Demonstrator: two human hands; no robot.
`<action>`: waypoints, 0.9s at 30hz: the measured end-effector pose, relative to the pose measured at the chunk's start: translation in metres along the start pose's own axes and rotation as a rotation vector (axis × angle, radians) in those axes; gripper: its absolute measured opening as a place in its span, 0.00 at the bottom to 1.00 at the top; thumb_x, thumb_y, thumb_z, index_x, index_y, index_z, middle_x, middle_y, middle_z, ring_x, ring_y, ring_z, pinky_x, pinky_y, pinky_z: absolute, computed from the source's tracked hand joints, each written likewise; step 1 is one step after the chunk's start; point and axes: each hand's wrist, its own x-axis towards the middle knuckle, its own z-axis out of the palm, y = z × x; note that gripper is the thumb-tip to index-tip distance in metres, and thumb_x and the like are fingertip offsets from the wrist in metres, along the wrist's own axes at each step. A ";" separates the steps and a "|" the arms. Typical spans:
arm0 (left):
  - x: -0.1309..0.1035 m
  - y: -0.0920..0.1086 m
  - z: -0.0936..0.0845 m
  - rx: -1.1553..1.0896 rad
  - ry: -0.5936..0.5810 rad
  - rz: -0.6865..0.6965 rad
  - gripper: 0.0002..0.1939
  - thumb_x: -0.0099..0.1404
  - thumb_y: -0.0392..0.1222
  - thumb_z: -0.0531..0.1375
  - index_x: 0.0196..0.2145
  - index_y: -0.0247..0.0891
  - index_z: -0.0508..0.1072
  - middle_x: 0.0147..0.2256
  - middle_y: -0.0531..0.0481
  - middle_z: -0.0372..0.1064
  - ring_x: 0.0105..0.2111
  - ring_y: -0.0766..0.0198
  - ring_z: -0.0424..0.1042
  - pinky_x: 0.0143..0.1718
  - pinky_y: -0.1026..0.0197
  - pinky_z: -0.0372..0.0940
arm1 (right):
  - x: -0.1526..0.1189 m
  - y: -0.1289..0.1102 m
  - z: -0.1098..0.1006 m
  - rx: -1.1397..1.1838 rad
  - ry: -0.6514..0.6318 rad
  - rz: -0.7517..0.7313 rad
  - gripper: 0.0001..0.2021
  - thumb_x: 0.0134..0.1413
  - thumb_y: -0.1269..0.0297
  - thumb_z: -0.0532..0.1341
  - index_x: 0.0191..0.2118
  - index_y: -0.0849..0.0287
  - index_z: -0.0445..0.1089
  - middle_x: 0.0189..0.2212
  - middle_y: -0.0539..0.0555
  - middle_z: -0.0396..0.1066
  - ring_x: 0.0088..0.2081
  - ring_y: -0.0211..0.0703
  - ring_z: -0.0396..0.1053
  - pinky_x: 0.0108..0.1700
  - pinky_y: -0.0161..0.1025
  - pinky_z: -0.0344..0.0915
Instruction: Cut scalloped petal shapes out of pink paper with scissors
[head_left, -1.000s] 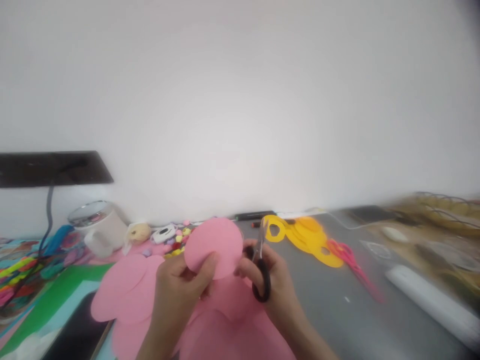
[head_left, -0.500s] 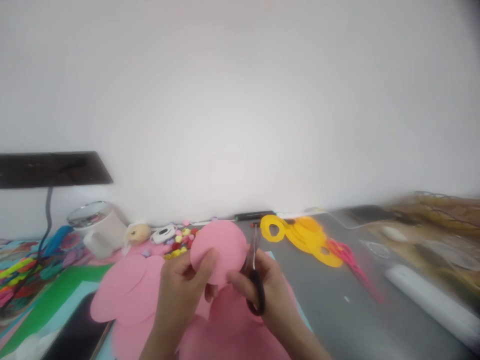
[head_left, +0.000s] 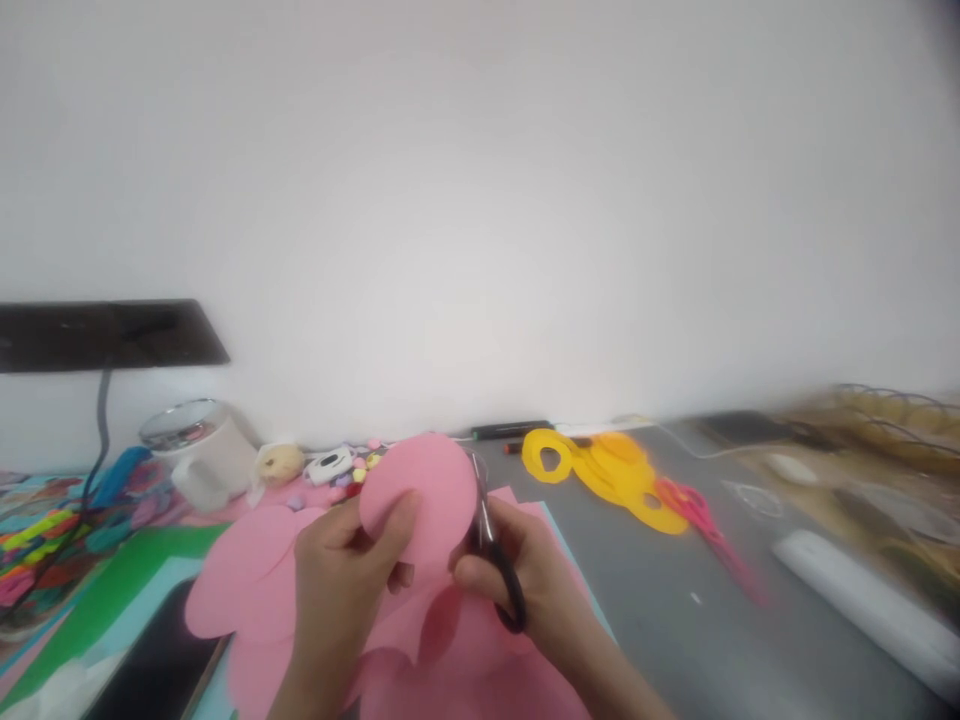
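Observation:
A round pink paper disc (head_left: 439, 480) is pinched at its lower left by my left hand (head_left: 352, 560), thumb across its face. My right hand (head_left: 517, 570) grips black-handled scissors (head_left: 511, 590), their blades upright along the disc's right edge. Whether the blades are parted there I cannot tell. Below the hands lie more pink paper sheets (head_left: 465, 680), one with a curved cut edge. Several large pink paper circles (head_left: 247, 570) overlap to the left of my left wrist.
Yellow paper rings (head_left: 615, 480) and pink scissors (head_left: 705, 530) lie on the grey table to the right, near a white bar (head_left: 862, 600). At left are a white mug (head_left: 202, 460), a dark phone (head_left: 154, 655) and green paper (head_left: 135, 575). Small coloured pompoms sit behind.
Both hands have shifted slightly left with the pink disc. The scissors have moved left too and their blades now sit against the disc's right edge.

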 end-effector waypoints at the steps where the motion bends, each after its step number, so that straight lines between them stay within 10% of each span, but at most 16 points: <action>1: 0.000 0.000 0.000 0.005 0.003 0.006 0.19 0.52 0.45 0.62 0.10 0.39 0.61 0.07 0.60 0.57 0.10 0.73 0.55 0.15 0.68 0.54 | 0.000 0.000 0.000 -0.002 0.000 0.001 0.06 0.36 0.73 0.63 0.23 0.59 0.64 0.19 0.44 0.61 0.22 0.32 0.55 0.25 0.31 0.56; 27: 0.002 -0.004 -0.001 -0.005 -0.028 0.026 0.18 0.52 0.42 0.63 0.11 0.39 0.62 0.07 0.60 0.57 0.11 0.72 0.56 0.16 0.68 0.54 | 0.000 0.000 0.000 -0.039 0.028 0.039 0.09 0.37 0.73 0.62 0.20 0.58 0.59 0.18 0.43 0.58 0.21 0.32 0.53 0.24 0.31 0.54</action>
